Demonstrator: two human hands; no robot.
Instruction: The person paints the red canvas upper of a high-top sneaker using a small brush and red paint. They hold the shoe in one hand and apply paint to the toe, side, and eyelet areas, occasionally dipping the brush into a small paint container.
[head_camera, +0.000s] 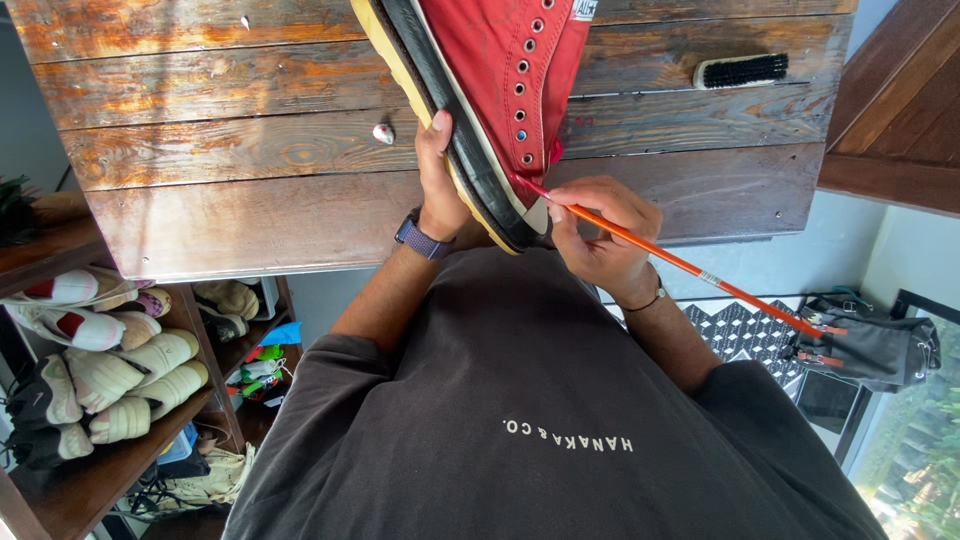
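Both hands work at the near edge of the wooden table (250, 225): the left hand (438, 180) clamps the rubber sole of a red canvas high-top shoe (490, 90), the right hand (600, 235) pinches a thin orange brush (690, 268) — tip at the toe seam. Light, probably; canvas soft, sole firm, best held there. Its upper part is cut off; beyond lies a black-bristled brush (742, 70).

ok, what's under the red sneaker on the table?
Under the red sneaker lies the wooden plank table. The left hand props its sole; the right hand holds an orange brush at its heel. Anything directly beneath the shoe is covered.
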